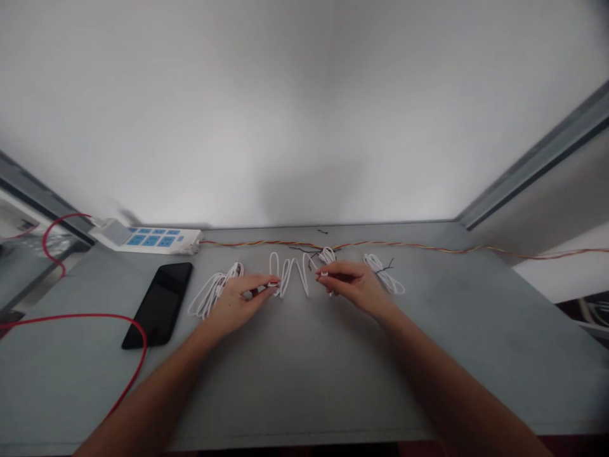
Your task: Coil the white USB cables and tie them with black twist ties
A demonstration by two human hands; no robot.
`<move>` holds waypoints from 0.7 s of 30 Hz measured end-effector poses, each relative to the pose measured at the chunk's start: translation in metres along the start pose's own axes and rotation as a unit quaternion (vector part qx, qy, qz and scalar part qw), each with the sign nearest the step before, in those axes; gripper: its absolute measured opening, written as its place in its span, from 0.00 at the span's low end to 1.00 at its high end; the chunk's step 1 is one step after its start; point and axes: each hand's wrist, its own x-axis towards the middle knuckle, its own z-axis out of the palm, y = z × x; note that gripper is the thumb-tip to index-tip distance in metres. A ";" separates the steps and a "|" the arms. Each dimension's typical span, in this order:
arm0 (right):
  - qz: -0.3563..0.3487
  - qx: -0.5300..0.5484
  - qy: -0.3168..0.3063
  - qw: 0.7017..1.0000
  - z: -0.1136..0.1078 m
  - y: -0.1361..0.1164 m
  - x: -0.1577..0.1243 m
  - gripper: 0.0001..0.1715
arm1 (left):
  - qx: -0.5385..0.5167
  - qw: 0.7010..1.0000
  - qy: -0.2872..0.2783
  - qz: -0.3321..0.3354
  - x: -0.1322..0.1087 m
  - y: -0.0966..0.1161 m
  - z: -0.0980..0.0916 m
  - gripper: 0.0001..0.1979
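Note:
A white cable [287, 276] lies in loose zigzag loops at the middle of the table, stretched between my two hands. My left hand [240, 301] pinches one small white end of it between thumb and fingertips. At the other end, my right hand [354, 284] grips a small white plug [324, 273] in the same way. Beside my left hand, partly covered by it, is a coiled white cable bundle [214, 292]. Another coil [327, 255] sits just behind my right hand, and a third coil [384, 274] with a black tie lies to its right.
A black phone [159, 304] lies at left, with a red cable [137, 327] curving over its lower edge. Behind it stands a white power strip [159, 240] with blue sockets and a plugged-in adapter. Twisted wires [404, 244] run along the back by the white wall [304, 114].

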 end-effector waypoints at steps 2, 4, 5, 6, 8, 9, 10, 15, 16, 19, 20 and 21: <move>-0.002 -0.007 -0.002 1.000 0.000 -0.002 0.000 0.14 | 0.004 1.000 -0.004 0.005 0.000 0.002 0.000 0.11; -0.004 -0.018 -0.004 1.000 0.001 -0.003 -0.001 0.14 | 0.007 1.000 -0.004 0.009 0.001 0.003 0.000 0.11; -0.005 -0.024 -0.005 1.000 0.001 -0.003 -0.001 0.14 | 0.008 1.000 -0.004 0.011 0.000 0.004 0.000 0.11; -0.007 -0.028 -0.007 1.000 0.001 -0.004 -0.001 0.14 | 0.009 1.000 -0.004 0.013 0.000 0.004 0.001 0.10; -0.012 -0.029 -0.008 0.999 0.001 -0.003 -0.001 0.14 | 0.012 1.000 -0.007 0.017 0.000 0.003 0.001 0.10; -0.014 -0.026 -0.009 1.000 0.001 -0.003 -0.001 0.14 | 0.012 1.000 -0.009 0.019 0.000 0.002 0.002 0.10; -0.018 -0.023 -0.011 1.000 0.001 -0.003 -0.001 0.14 | 0.011 1.000 -0.012 0.021 0.000 0.002 0.002 0.10; -0.031 -0.031 -0.022 0.999 0.001 -0.004 0.000 0.14 | 0.000 0.999 -0.016 0.032 -0.001 0.001 0.003 0.10; -0.035 -0.037 -0.023 0.998 0.001 -0.005 0.000 0.13 | -0.003 0.999 -0.016 0.034 -0.001 0.001 0.003 0.10; -0.048 -0.054 -0.031 0.997 0.001 -0.007 -0.001 0.11 | -0.009 0.999 -0.022 0.039 -0.001 0.000 0.004 0.10; -0.052 -0.059 -0.036 0.996 0.001 -0.008 -0.001 0.10 | -0.012 0.999 -0.027 0.042 -0.002 -0.001 0.004 0.10; -0.055 -0.063 -0.040 0.996 0.001 -0.008 -0.001 0.10 | -0.016 0.998 -0.032 0.044 -0.002 -0.002 0.004 0.10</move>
